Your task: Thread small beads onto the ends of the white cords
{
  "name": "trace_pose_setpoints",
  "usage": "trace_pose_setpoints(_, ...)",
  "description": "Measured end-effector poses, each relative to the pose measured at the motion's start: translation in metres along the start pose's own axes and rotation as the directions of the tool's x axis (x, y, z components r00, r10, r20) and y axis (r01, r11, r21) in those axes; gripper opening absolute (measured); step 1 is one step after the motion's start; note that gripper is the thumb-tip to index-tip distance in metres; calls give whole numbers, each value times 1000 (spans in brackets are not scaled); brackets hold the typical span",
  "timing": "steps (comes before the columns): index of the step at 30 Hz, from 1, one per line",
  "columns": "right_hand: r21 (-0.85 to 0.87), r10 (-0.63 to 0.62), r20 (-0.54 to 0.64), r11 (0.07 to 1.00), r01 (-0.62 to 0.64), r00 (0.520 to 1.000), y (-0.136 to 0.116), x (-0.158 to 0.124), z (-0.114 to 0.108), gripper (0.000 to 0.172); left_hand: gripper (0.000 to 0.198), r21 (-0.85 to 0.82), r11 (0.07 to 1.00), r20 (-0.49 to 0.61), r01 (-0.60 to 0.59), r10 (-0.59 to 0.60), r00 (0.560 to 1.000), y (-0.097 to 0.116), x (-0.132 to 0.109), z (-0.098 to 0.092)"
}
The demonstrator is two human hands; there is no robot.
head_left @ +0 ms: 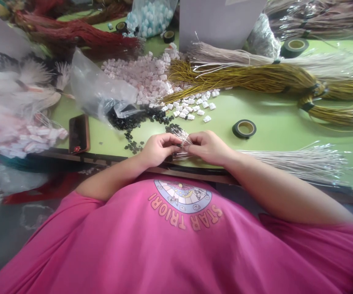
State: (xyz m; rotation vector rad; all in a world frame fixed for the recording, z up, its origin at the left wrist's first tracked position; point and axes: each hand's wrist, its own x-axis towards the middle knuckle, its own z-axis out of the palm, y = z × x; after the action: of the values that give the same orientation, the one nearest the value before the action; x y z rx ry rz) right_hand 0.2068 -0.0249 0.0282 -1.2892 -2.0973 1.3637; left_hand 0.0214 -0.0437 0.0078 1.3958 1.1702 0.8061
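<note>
My left hand [159,150] and my right hand [208,148] meet near the table's front edge, fingers pinched. My right hand grips the end of a bundle of white wires [296,163], which runs under my right forearm and fans out to the right. The left thumb and index finger close at the bundle's wire tips; whatever small piece they hold is too small to make out. Small black connectors [132,123] are scattered just beyond my left hand. More dark pieces [173,128] lie by the wire ends.
White connectors [146,75] are heaped behind, beside a clear plastic bag [99,87]. A yellow wire bundle [256,77] crosses the back right. A tape roll [244,129] lies right of my hands, a phone [79,134] on the left near bundled wires with pink-white connectors [29,136].
</note>
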Motion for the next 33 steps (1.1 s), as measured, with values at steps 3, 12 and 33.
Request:
trace_pose_setpoints(3, -44, -19, -3, 999, 19, 1000, 2, 0, 1, 29, 20, -3, 1000, -13, 21, -21, 1000, -2, 0, 0)
trace_pose_setpoints(12, -109, -66, 61, 991, 72, 996, 2, 0, -3, 31, 21, -1, 999, -34, 42, -42, 999, -3, 1, -2)
trace_pose_setpoints(33, -34, -8, 130, 999, 13, 991, 0, 2, -7, 25, 13, 365, 835, -10, -413, 447, 894, -8, -4, 0)
